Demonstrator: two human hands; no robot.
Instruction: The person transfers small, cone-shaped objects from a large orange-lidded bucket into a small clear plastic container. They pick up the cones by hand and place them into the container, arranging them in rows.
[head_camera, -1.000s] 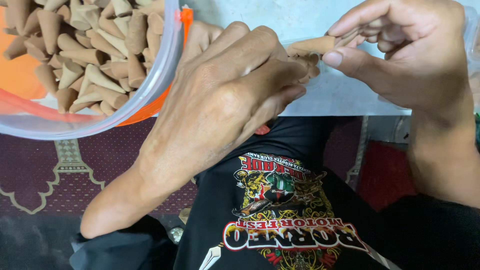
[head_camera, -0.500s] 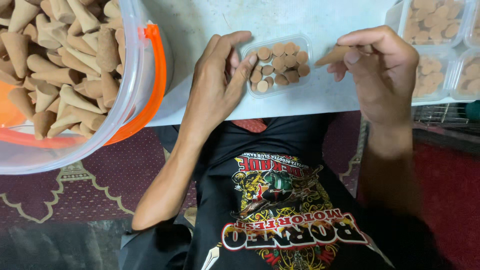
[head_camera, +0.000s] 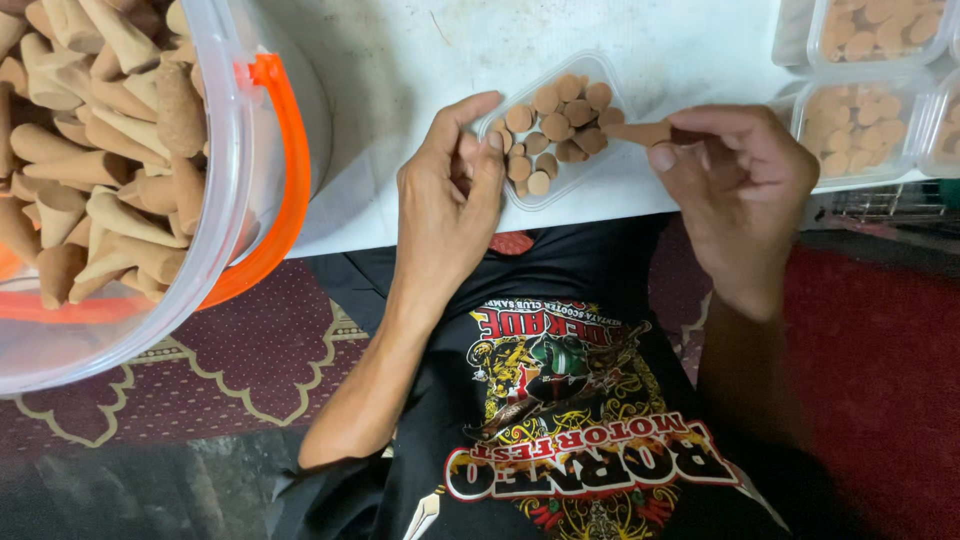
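Observation:
A small clear plastic box (head_camera: 520, 198) lies on the white table (head_camera: 400, 70), partly filled with brown cones standing point down (head_camera: 555, 125). My left hand (head_camera: 455, 190) rests against the box's left side, fingers on its rim, holding it. My right hand (head_camera: 735, 175) pinches one brown cone (head_camera: 640, 132) between thumb and fingers, its tip over the box's right edge.
A big clear bucket (head_camera: 235, 200) with an orange handle, full of brown cones, stands at the left. Several filled clear boxes (head_camera: 860, 110) sit at the table's right end. Below are my black printed shirt and a red patterned carpet (head_camera: 880, 360).
Both hands have dropped from close to the camera down to the table. The left hand has settled on the small box, and the right hand has brought its cone to the box's edge.

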